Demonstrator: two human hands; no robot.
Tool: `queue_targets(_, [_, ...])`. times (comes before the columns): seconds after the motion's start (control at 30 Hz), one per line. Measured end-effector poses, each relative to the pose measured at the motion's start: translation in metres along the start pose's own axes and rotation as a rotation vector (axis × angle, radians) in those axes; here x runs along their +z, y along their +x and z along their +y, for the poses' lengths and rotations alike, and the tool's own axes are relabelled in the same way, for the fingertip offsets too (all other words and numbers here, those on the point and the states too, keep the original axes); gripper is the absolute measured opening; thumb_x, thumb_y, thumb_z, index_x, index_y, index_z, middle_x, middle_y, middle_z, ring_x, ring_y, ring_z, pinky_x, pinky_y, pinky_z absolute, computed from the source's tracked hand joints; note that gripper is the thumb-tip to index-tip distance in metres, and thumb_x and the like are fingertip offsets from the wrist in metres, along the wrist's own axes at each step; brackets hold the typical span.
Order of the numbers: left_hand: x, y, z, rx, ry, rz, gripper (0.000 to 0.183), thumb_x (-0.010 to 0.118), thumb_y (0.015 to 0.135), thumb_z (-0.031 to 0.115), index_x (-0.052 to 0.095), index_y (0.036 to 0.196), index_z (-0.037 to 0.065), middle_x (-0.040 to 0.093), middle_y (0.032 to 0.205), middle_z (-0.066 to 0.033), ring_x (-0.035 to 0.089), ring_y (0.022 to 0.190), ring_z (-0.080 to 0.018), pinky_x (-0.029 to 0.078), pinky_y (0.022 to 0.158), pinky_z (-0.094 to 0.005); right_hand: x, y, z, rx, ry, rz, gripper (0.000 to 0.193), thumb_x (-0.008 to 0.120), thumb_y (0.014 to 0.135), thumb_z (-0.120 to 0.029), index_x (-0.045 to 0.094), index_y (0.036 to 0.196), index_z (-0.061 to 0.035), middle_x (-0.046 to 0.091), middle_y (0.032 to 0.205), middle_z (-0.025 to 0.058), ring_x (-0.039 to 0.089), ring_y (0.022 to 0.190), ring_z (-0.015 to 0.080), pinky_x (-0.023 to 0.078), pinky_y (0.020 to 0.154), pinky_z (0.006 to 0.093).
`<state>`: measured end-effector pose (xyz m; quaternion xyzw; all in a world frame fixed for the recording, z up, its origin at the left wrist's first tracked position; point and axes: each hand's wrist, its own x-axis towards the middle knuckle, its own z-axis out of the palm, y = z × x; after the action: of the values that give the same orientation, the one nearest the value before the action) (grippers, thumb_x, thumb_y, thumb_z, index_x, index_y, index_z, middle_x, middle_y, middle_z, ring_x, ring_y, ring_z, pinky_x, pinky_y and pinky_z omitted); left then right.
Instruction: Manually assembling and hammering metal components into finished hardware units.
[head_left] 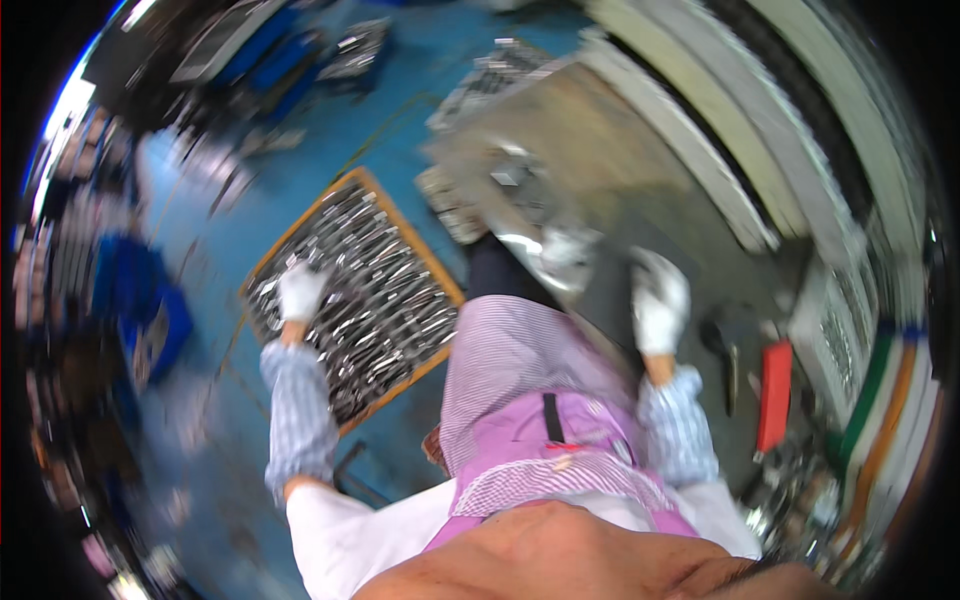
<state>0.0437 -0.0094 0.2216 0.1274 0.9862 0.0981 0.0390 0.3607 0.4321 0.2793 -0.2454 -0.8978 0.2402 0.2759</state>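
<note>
My left hand (301, 292), in a white glove, reaches down to a wood-rimmed tray (408, 232) at my left. Rows of small shiny metal parts (372, 290) fill this tray, and the glove is at its left side among them. Blur hides whether those fingers hold a part. My right hand (660, 303), also white-gloved, is over the workbench (640, 140), against a dark grey flat piece (608, 285). Its fingers are smeared, so their grip on that piece is unclear. A crumpled whitish thing (568, 248) lies left of the right hand.
A red bar-shaped thing (774, 395) and a dark tool with a long handle (732, 375) lie right of my right hand. Long pale panels (690, 140) border the bench's far right. Blue bins (150, 310) stand on the blue floor at the left.
</note>
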Motion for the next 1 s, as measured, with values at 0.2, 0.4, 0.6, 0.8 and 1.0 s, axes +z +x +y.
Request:
queue_targets(0.2, [-0.085,-0.074,0.214,0.283,-0.566,-0.322,0.037,0.077,0.082,0.026,0.073,0.098,-0.007,0.07,0.073,-0.0074,0.061,0.064,-0.0079,0.048,0.059,-0.0244,0.01,0.049,-0.043,-0.142,0.435,-0.64,0.061,0.067,0.085,-0.044,0.057,0.135,-0.0121,0.061,0.13,0.0149,0.06,0.113,0.0336,0.048,0.098,0.0409])
queue_targets(0.4, [-0.04,-0.059,0.394,0.797,-0.774,-0.593,0.04,0.07,0.084,0.033,0.072,0.101,-0.003,0.069,0.077,-0.0161,0.066,0.07,-0.0223,0.051,0.068,-0.0327,-0.036,0.04,0.046,-0.05,0.624,-0.909,0.075,0.067,0.087,-0.042,0.041,0.147,-0.0048,0.058,0.134,0.0187,0.056,0.122,0.0299,0.042,0.103,0.0357])
queue_targets(0.6, [0.05,-0.008,0.52,1.279,-0.303,-0.546,0.039,0.062,0.094,0.028,0.065,0.125,0.004,0.07,0.111,-0.0172,0.067,0.099,-0.0222,0.051,0.087,-0.0302,-0.063,0.042,0.121,0.485,0.939,-0.562,0.057,0.075,0.081,-0.017,0.057,0.133,-0.0006,0.067,0.098,0.0015,0.059,0.078,0.0048,0.045,0.063,0.0208])
queue_targets(0.8, [0.074,0.011,0.583,0.7,-0.605,-0.767,0.068,0.054,0.092,0.062,0.068,0.119,0.001,0.069,0.117,-0.0115,0.063,0.103,-0.0209,0.048,0.09,-0.0328,-0.059,0.044,0.202,0.852,1.008,-0.282,0.046,0.072,0.087,-0.023,0.059,0.126,-0.0018,0.07,0.085,0.0034,0.062,0.063,0.0054,0.043,0.049,0.0202])
queue_targets(1.0, [0.115,0.078,0.541,0.521,-0.643,-0.536,0.075,0.046,0.092,0.068,0.069,0.117,0.001,0.067,0.122,-0.0172,0.061,0.115,-0.0346,0.045,0.098,-0.0369,-0.064,0.022,0.209,0.684,0.0,0.085,0.032,0.057,0.092,-0.025,0.064,0.118,-0.0081,0.068,0.097,0.0255,0.067,0.089,0.0405,0.052,0.078,0.0484])
